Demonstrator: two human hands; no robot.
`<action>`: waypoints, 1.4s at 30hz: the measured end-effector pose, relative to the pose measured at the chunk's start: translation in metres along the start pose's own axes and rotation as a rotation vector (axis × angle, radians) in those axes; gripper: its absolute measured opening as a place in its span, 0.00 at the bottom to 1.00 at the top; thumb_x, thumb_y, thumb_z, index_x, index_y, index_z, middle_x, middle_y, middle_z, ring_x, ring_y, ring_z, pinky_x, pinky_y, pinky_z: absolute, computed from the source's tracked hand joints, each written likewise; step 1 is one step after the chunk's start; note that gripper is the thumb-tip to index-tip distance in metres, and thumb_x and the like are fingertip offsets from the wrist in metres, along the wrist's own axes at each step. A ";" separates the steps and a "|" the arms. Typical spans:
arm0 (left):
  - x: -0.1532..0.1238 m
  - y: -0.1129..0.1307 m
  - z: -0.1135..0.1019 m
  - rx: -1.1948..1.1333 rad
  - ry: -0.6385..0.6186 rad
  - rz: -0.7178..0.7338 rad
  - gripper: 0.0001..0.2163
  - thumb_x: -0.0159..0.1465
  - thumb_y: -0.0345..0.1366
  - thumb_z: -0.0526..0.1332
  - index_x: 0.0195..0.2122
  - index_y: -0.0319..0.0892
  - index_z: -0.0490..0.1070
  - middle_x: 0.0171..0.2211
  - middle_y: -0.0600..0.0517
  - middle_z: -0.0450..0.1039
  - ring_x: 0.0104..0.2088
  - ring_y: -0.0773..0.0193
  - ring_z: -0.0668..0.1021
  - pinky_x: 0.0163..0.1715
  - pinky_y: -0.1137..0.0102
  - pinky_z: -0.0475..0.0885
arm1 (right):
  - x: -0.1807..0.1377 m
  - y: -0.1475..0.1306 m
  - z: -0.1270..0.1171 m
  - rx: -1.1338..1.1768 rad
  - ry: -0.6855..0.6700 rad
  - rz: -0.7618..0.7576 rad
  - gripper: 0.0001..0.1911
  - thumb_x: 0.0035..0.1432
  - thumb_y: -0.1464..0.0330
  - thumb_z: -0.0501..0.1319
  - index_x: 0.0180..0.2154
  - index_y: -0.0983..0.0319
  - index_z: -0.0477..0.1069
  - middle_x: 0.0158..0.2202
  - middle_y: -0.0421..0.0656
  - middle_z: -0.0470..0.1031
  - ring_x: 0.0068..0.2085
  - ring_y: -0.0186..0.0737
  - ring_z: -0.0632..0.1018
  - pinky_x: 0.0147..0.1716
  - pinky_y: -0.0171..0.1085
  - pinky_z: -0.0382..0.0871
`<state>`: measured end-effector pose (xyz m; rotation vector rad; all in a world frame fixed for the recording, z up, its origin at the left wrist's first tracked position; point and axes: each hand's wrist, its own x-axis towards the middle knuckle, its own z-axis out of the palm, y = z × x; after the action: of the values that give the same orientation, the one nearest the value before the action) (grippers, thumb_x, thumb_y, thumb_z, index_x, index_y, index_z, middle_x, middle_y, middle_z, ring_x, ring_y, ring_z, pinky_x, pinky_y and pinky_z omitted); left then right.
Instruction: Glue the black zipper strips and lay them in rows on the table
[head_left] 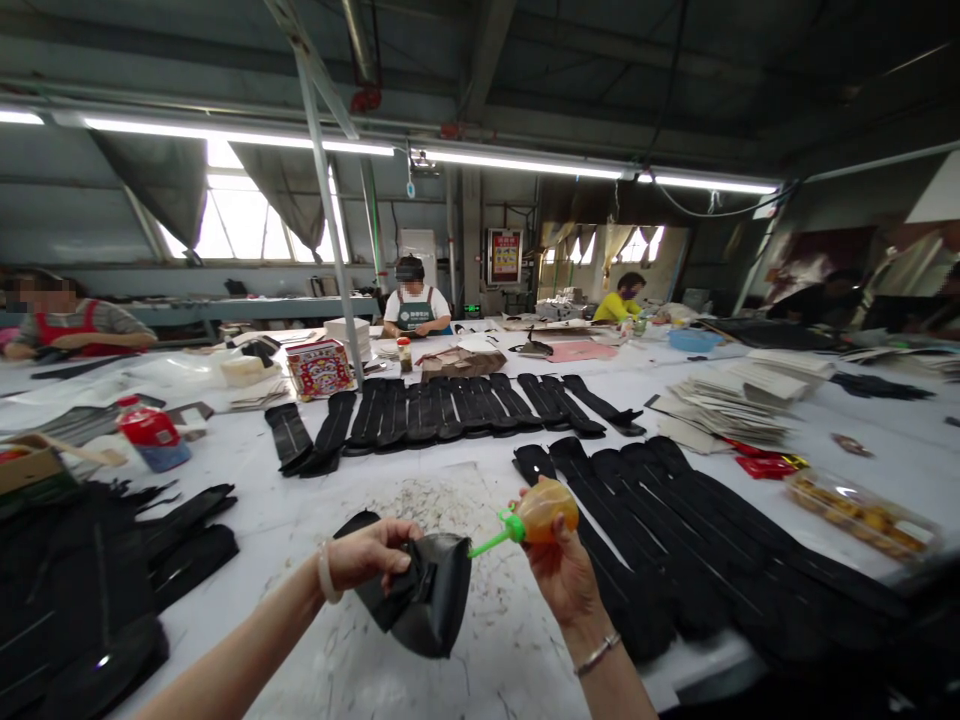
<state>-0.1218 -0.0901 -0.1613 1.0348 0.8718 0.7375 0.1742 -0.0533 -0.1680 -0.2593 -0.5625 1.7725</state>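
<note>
My left hand (379,556) pinches a folded black leather-like piece (435,605) above the white table. In my right hand (562,575) is a squeeze bottle (550,510) of amber liquid, its green nozzle tilted down to the left. The nozzle's tip is at the upper right edge of the black piece; whether it touches cannot be made out. Rows of similar long black pieces (442,408) lie beyond my hands, and more black pieces (675,510) overlap at the right.
Dark scraps litter the white table (480,690). At left are a red-capped bottle (154,435) and more black pieces (75,590). Stacked grey sheets (727,405) and a clear food box (862,515) lie right. Several people sit around the tables, one in a dark apron (416,312) opposite.
</note>
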 end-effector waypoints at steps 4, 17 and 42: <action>0.003 -0.001 0.000 -0.031 0.009 0.015 0.19 0.43 0.40 0.77 0.31 0.38 0.72 0.18 0.56 0.71 0.13 0.76 0.66 0.13 0.80 0.56 | -0.001 -0.003 0.000 -0.022 -0.002 -0.022 0.28 0.47 0.62 0.74 0.51 0.55 0.72 0.46 0.44 0.80 0.45 0.45 0.81 0.45 0.44 0.77; 0.011 -0.004 0.000 -0.121 0.043 0.075 0.17 0.45 0.37 0.76 0.31 0.38 0.72 0.18 0.56 0.70 0.14 0.75 0.67 0.14 0.80 0.59 | -0.006 -0.007 -0.002 -0.067 -0.004 -0.051 0.32 0.47 0.61 0.74 0.54 0.50 0.70 0.47 0.42 0.80 0.46 0.46 0.80 0.47 0.45 0.76; -0.032 0.071 0.074 -0.185 0.407 -0.008 0.20 0.47 0.40 0.75 0.34 0.42 0.66 0.20 0.61 0.65 0.11 0.79 0.60 0.09 0.80 0.55 | -0.009 -0.013 0.013 0.151 0.169 -0.110 0.22 0.46 0.60 0.74 0.44 0.57 0.76 0.42 0.42 0.81 0.39 0.39 0.81 0.36 0.36 0.79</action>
<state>-0.0794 -0.1237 -0.0684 0.7264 1.1305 1.0228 0.1825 -0.0628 -0.1515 -0.2651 -0.3144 1.6588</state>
